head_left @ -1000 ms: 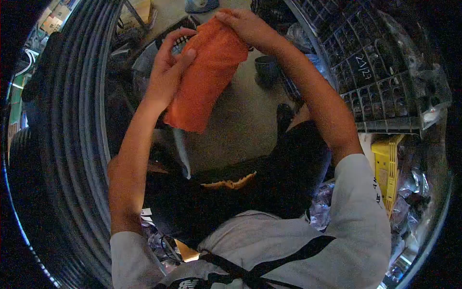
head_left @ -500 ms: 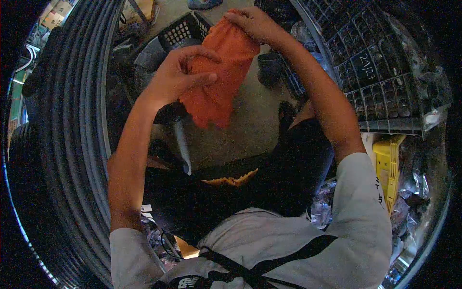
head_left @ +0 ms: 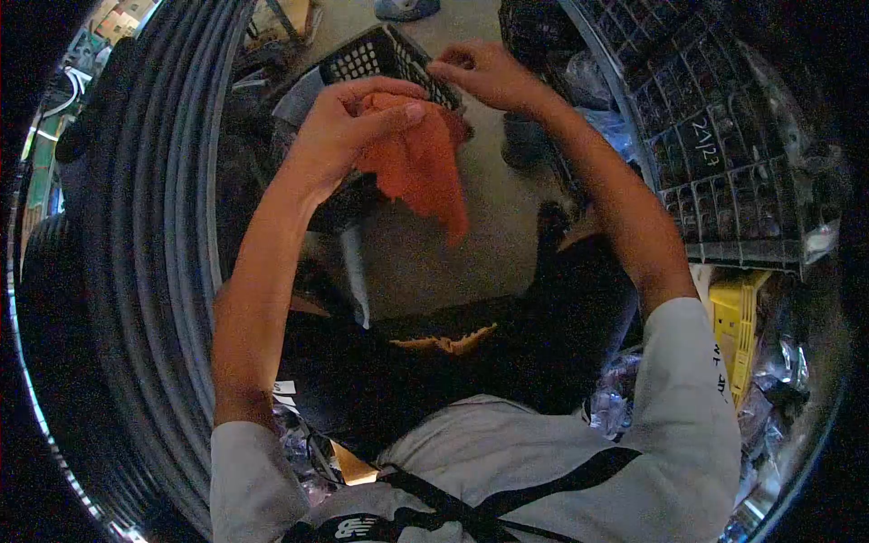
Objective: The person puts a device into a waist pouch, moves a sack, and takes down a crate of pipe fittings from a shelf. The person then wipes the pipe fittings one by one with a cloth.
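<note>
An orange cloth [head_left: 412, 158] hangs crumpled from my left hand [head_left: 348, 127], its ragged lower end dangling above the floor. My left thumb presses across the top of the cloth, with the fingers behind it. My right hand [head_left: 493, 77] is up and to the right, apart from the cloth. Its fingers are loosely bent, with a gap between thumb and forefinger, and I see nothing in them. Just beyond the cloth is a black perforated basket [head_left: 358, 61], partly covered by my left hand.
Ribbed dark tubing or stacked edges [head_left: 172, 226] rise close on my left. To the right stands a black crate stack [head_left: 724, 195] marked 21/27, with a yellow crate [head_left: 735, 330] below. A dark pot [head_left: 523, 140] is on the floor [head_left: 489, 217].
My right hand has let go of the cloth's upper end and moved slightly right and down. The cloth, stretched between both hands before, now droops from my left hand.
</note>
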A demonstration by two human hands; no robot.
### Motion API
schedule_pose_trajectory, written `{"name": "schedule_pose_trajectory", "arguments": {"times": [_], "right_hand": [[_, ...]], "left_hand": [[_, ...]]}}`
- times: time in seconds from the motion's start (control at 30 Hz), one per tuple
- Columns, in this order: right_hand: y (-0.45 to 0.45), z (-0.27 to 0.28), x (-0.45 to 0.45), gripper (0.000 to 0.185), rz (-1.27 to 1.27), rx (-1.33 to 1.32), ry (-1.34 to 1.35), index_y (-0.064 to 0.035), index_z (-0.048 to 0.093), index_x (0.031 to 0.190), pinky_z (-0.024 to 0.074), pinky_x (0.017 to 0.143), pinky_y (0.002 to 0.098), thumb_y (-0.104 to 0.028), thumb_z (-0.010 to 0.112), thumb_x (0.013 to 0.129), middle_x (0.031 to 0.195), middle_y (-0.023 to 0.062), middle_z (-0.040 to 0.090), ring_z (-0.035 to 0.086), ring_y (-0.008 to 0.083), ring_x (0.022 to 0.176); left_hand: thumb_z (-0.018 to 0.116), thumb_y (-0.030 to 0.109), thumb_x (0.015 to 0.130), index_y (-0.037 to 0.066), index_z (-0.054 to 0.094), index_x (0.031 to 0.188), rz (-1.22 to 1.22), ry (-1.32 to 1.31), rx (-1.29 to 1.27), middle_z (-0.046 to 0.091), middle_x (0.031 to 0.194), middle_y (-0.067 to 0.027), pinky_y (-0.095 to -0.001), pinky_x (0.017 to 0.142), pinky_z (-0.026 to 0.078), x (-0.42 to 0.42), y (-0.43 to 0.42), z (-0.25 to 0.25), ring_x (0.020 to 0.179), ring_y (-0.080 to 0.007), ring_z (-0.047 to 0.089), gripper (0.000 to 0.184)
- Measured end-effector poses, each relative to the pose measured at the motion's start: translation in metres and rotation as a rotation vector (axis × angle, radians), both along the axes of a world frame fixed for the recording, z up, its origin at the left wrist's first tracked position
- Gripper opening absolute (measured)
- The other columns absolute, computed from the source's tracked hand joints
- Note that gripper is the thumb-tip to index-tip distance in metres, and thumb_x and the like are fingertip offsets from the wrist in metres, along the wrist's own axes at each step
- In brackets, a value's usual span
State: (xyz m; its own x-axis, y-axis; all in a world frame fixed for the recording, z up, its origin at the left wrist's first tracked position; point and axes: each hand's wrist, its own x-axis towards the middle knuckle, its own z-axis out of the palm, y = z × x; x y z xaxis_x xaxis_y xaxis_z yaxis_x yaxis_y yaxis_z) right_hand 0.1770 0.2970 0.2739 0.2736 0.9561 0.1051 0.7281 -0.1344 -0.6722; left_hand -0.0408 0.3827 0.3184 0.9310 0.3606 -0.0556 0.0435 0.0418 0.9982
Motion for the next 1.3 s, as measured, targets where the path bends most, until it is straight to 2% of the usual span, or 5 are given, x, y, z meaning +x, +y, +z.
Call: {"name": "schedule_pose_trajectory", "arguments": {"times": [0.2,0.37,0.57,0.97,1.3], "right_hand": [[0.0,0.011,-0.011,0.033,0.214,0.307,0.261,-0.0042,0.061,0.104,0.0482,0.078,0.0289,-0.033,0.062,0.088,0.096,0.0059,0.065,0.061,0.0143,0.087],[-0.018,0.036,-0.039,0.045,0.316,0.164,0.375,-0.0066,0.055,0.114,0.05,0.078,0.03,-0.028,0.073,0.079,0.103,0.0067,0.062,0.06,0.0154,0.092],[-0.013,0.023,-0.037,0.064,0.353,0.312,0.147,-0.0078,0.051,0.12,0.052,0.075,0.0309,-0.028,0.082,0.067,0.105,0.0106,0.062,0.061,0.0177,0.092],[-0.01,0.018,-0.022,0.025,0.16,0.239,-0.188,-0.0016,0.065,0.092,0.0523,0.063,0.0284,-0.018,0.073,0.076,0.075,0.0082,0.066,0.064,0.0137,0.068],[-0.008,0.024,-0.009,0.032,0.068,0.16,0.104,-0.0028,0.067,0.091,0.0415,0.043,0.0227,-0.034,0.066,0.085,0.06,0.0034,0.06,0.054,0.0064,0.049]], "left_hand": [[0.073,0.011,0.076,0.0,0.061,0.111,0.091,-0.027,-0.062,0.066,0.099,-0.0092,-0.0284,0.076,0.053,-0.003,0.018,-0.002,0.086,-0.0159,0.064,0.039],[0.076,0.003,0.069,-0.002,0.058,0.115,0.128,-0.058,-0.02,0.065,0.1,-0.01,-0.029,0.081,0.052,-0.009,0.029,0.007,0.09,-0.0176,0.064,0.05],[0.073,-0.004,0.068,-0.002,0.05,0.123,0.071,-0.12,0.002,0.061,0.11,-0.0099,-0.028,0.087,0.049,-0.012,0.039,0.002,0.095,-0.0175,0.062,0.06],[0.066,0.009,0.079,0.0,0.056,0.118,0.148,-0.07,0.378,0.063,0.109,-0.0069,-0.0294,0.087,0.048,-0.009,0.05,-0.015,0.098,-0.0155,0.06,0.041],[0.058,0.015,0.088,0.001,0.062,0.105,0.162,0.099,0.354,0.066,0.089,-0.0039,-0.0265,0.069,0.05,-0.012,0.046,-0.011,0.073,-0.0103,0.06,0.023]]}}
